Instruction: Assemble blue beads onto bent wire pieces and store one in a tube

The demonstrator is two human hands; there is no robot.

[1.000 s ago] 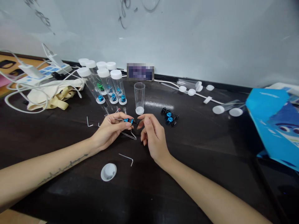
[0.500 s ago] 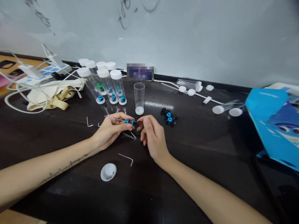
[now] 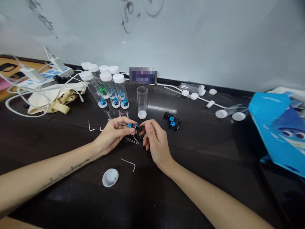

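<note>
Between the thumb and fingers of my left hand (image 3: 114, 133) is a small cylindrical blue-and-black metal part (image 3: 132, 126), held roughly level. A thin bent silver wire (image 3: 133, 141) runs around and below that hand. The curled fingers of my right hand (image 3: 156, 140) meet the black end of the part; their exact grip is partly hidden. Just behind stands an open clear tube (image 3: 142, 100) on a white base. An L-shaped hex key (image 3: 128, 162) lies in front of my hands, beside a small white cap (image 3: 110, 178) with tiny dark pieces inside.
Several capped clear tubes (image 3: 108, 86) holding blue or green parts stand at back left. Loose blue and black parts (image 3: 172, 121) lie right of my hands. Another hex key (image 3: 90, 126) is at left. White caps (image 3: 194, 96), a blue bag (image 3: 274, 124) and a power strip (image 3: 47, 74) surround the area.
The view has tilted slightly, so the scene sits a little lower. Both hands keep nearly the same pose around the blue-and-black part.
</note>
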